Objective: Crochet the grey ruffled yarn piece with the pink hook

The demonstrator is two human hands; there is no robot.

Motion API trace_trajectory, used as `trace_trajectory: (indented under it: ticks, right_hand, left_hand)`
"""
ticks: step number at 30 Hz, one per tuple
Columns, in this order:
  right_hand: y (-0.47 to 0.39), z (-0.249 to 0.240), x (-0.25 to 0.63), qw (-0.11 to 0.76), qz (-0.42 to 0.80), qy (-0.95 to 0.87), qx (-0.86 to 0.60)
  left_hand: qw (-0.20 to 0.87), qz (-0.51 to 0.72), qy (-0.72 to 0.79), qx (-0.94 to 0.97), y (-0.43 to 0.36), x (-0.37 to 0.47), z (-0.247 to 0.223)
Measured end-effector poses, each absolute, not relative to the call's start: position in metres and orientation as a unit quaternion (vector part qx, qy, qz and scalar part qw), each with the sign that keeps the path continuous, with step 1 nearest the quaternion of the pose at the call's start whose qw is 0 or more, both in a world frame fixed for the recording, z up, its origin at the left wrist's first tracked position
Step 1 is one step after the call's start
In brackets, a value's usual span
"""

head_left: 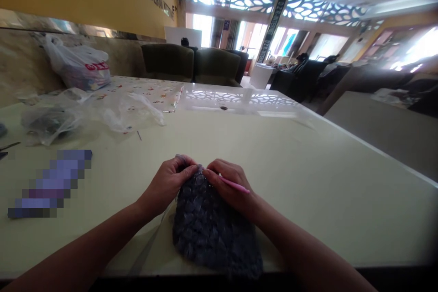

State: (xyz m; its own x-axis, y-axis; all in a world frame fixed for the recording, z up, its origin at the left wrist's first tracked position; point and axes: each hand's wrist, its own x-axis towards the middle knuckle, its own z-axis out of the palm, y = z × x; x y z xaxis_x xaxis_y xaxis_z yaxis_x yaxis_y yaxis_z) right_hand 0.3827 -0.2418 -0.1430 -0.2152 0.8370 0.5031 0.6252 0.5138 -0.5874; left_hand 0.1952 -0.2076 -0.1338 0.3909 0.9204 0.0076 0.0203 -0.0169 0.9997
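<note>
A dark grey crocheted piece [205, 223] with a bumpy, scaly texture hangs from my two hands down to the table's near edge. My left hand [173, 178] pinches its top edge, with grey yarn [181, 157] looped over a finger. Close beside it, my right hand [229, 180] is closed around a pink crochet hook [234, 184], its thumb and finger at the same top edge. The hook's tip is hidden among the fingers and stitches. A pale strand runs down toward the table's edge left of the piece.
On the left of the pale table [290, 182] lie a blurred-out blue item [51, 185], scissors [7, 148], a clear plastic bag [51, 121] and a small thin stick [139, 135]. A full white carrier bag [80, 66] stands behind. Dark chairs [169, 61] line the far side.
</note>
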Motion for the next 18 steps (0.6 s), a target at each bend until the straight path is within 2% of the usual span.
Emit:
trace_trajectory:
  ticks: [2,6,9,18]
  right_hand:
    - [-0.242,-0.145,0.381,0.418,0.117,-0.779,-0.453]
    - [-0.247,-0.146,0.378,0.491,0.049,-0.77,-0.404]
    - [-0.249,-0.143,0.378,0.522,0.049,-0.771,-0.361]
    - [-0.253,-0.133,0.383,0.548,0.13,-0.751,-0.345]
  left_hand:
    - [0.617,0.405,0.381,0.558,-0.208,0.196,-0.135]
    - [0.712,0.416,0.342,0.451,-0.21,0.2,-0.134]
    - [0.766,0.4,0.316,0.391,-0.211,0.203,-0.131]
    - [0.779,0.411,0.314,0.355,-0.211,0.204,-0.129]
